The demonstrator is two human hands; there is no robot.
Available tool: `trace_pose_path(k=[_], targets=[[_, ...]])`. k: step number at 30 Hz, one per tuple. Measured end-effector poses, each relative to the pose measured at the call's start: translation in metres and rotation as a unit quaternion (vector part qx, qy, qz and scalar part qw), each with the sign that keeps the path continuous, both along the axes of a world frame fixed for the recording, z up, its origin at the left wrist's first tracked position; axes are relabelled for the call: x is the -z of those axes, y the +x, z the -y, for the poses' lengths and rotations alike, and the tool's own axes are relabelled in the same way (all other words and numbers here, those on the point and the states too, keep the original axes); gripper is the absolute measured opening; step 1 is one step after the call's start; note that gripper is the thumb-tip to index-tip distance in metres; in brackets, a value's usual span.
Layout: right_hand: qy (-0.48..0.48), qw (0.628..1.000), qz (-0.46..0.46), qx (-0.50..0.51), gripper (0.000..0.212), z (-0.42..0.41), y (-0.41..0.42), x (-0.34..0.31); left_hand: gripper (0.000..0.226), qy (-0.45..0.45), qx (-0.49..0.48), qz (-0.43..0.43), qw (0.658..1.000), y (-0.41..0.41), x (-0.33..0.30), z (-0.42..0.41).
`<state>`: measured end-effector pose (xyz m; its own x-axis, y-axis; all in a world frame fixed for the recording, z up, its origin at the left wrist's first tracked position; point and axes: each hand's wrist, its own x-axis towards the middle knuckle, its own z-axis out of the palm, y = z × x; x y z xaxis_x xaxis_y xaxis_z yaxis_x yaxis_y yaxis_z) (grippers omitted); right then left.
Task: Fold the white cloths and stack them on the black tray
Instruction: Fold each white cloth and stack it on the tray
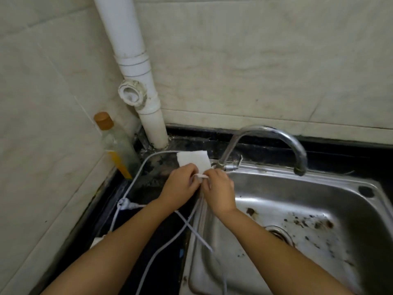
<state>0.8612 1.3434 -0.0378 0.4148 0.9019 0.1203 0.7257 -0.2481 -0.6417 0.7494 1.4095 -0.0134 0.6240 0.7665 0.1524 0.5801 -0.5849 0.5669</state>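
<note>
Head view: both hands are meeting over the dark surface (pixel 148 188) at the sink's (pixel 297 199) left rim. Left hand (pixel 180 186) and right hand (pixel 219 188) are each pinching a folded white cloth (pixel 192 159), fingers curled on its near edge; the cloth is lying just beyond the grip, left of the faucet (pixel 265 133). White cables (pixel 136 177) are trailing nearer. A bottle (pixel 114 143) is standing far left.

Pale tiled walls (pixel 234 60), white drainpipe (pixel 129 60), black counter (pixel 340 154), steel sink (pixel 297 199)
</note>
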Motion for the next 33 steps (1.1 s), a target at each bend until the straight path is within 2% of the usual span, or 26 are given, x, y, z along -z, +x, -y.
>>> trace_pose_path(k=[2,5,9,15,20,27,33], targets=[[0.049,0.997,-0.061,0.016,0.019,0.042,0.021,-0.023,0.005,-0.041,0.018,0.04,0.998,0.017,-0.029,0.037],[0.116,0.983,-0.133,0.054,0.023,0.123,0.063,-0.058,0.009,-0.044,0.09,0.053,0.994,0.045,-0.064,0.102],[0.126,0.977,-0.139,0.104,0.018,0.253,0.123,-0.1,0.016,-0.012,0.181,0.058,0.982,0.092,-0.102,0.199],[0.165,0.967,-0.125,0.149,0.017,0.463,0.195,-0.144,0.014,-0.11,0.266,0.099,0.953,0.179,-0.127,0.358],[0.186,0.95,-0.115,0.224,0.018,0.593,0.235,-0.164,0.013,-0.166,0.342,0.095,0.92,0.25,-0.137,0.461],[0.221,0.903,-0.117,0.349,0.019,0.699,0.282,-0.166,0.014,-0.156,0.421,0.058,0.892,0.327,-0.137,0.541],[0.222,0.865,-0.147,0.425,0.018,0.725,0.36,-0.148,0.015,-0.148,0.415,0.004,0.897,0.399,-0.114,0.535]])
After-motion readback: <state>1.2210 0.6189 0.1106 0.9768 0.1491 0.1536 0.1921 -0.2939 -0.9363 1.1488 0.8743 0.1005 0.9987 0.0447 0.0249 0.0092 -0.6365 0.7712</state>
